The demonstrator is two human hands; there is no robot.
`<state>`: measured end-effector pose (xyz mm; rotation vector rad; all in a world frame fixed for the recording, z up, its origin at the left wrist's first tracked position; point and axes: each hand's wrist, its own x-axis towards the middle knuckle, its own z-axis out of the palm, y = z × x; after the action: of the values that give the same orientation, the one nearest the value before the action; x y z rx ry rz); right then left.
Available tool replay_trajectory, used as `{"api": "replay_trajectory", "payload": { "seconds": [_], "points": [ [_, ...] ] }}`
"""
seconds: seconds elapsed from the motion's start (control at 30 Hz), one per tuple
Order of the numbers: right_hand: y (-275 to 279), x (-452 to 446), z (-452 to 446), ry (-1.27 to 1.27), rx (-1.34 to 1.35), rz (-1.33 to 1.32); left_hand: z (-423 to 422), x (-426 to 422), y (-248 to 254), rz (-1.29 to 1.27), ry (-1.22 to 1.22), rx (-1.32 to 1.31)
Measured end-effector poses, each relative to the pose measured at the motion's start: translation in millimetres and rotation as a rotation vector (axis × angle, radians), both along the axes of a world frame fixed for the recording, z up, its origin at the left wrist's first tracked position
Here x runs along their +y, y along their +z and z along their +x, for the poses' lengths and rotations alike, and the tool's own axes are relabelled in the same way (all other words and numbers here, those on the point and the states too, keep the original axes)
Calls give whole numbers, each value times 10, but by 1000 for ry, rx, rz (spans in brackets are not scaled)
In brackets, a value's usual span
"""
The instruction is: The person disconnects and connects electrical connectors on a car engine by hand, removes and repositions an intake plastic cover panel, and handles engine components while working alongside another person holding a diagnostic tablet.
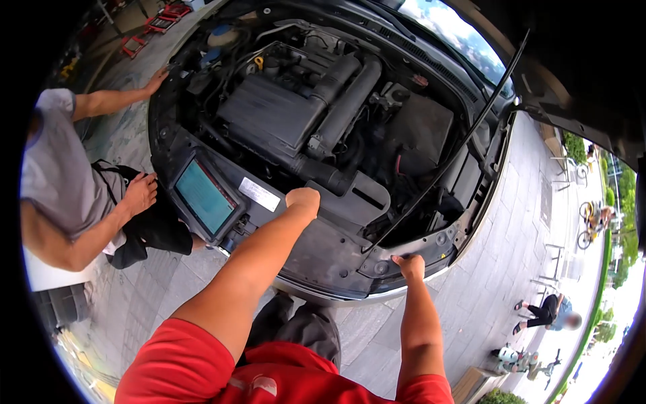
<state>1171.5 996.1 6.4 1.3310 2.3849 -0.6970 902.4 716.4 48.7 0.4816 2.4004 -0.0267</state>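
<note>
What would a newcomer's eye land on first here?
The big dark engine, exposed mid-view beneath the raised hood. Next, the lit teal screen of the tablet at the bay's front edge, left of a white label. Then the wearer's left hand beside that label, right hand farther right.

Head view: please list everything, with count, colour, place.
Car: 1, dark, centre, hood up
Engine cover: 1, black, mid-bay
Rod: 1, black, bay's right
Tablet: 1, black, front left
Label: 1, white, beside tablet
Stands: several, red, upper left
Co-worker: 1, grey shirt, left
Seated person: 1, dark trousers, right
Cyclist: 1, yellow bicycle, far right
Scooter: 1, pale, lower right
Paving: 1 area, grey, outside
Shirt: 1, red, bottom
Left hand: 1, bare, front panel
Right hand: 1, bare, front edge
</note>
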Motion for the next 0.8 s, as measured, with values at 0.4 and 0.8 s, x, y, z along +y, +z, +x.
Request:
{"api": "replay_trajectory", "payload": {
  "seconds": [0.4, 0.8],
  "points": [
    [-137, 95, 56, 70, 51, -31, 2947, -2498, -535, 227, 103, -110],
    [-537, -586, 1311, 160, -129, -261, 6673, -5430, -1416, 129, 1160, -93]
  ]
}}
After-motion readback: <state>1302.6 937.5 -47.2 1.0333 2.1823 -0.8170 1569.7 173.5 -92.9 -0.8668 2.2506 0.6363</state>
